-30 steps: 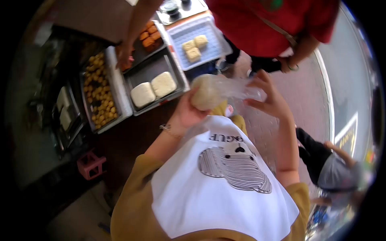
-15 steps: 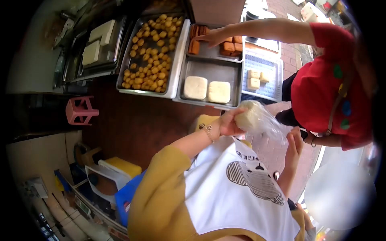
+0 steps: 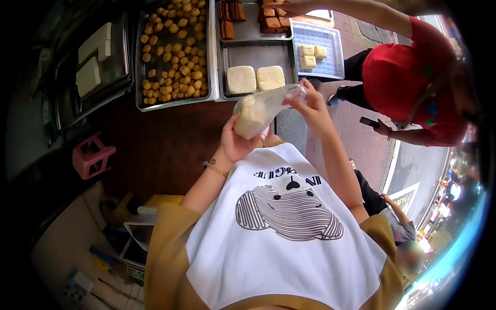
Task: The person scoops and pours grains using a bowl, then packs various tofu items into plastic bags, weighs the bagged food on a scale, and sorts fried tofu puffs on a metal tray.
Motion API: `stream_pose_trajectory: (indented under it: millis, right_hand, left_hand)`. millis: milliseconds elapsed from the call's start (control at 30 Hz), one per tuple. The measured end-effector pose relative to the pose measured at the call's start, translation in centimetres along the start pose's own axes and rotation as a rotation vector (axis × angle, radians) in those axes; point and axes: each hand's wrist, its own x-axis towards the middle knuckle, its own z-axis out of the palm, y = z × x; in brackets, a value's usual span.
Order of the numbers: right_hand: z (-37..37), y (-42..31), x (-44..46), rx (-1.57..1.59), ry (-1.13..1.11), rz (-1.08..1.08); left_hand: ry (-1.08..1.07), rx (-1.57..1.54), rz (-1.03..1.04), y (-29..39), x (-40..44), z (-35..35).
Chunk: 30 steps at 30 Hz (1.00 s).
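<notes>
My left hand point(image 3: 237, 142) is wrapped round the lower end of a clear plastic bag point(image 3: 276, 98) with pale white tofu point(image 3: 251, 118) inside. The fingers of my right hand point(image 3: 312, 109) pinch the gathered upper end of that bag. Just beyond the bag, two square white tofu blocks point(image 3: 241, 80) lie side by side in a metal tray point(image 3: 258, 54). The bag's plastic hides part of the contents.
Left of the tofu is a tray of round golden pieces point(image 3: 178, 67). Reddish-brown blocks point(image 3: 274, 23) fill part of the far tray. A blue-white crate point(image 3: 336, 54) holds small pale blocks. A person in red point(image 3: 403, 77) reaches over from the right. A pink stool point(image 3: 93, 155) stands left.
My view has shifted. The bag is now nearer my body's middle, tilted up to the right. My right hand has risen with the bag's end. The other person's hand moved over the brown blocks.
</notes>
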Motion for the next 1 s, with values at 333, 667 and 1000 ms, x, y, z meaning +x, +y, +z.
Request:
stream_pose_trajectory:
  millis: [333, 667, 1000]
  right_hand:
    - [-0.9, -2.7, -0.9, 0.124, -0.187, 0.155]
    - [1.5, 12.1, 10.8, -0.310, 0.050, 0.196]
    - [-1.3, 24.2, 16.3, -0.734, 0.083, 0.111]
  left_hand:
    - [0.058, 0.300, 0.004, -0.7, 2.0, -4.3]
    - [0.681, 0.539, 0.275, 1.7, 1.6, -13.3]
    - [0.947, 0.242, 0.477, 2.1, -12.5, -18.1]
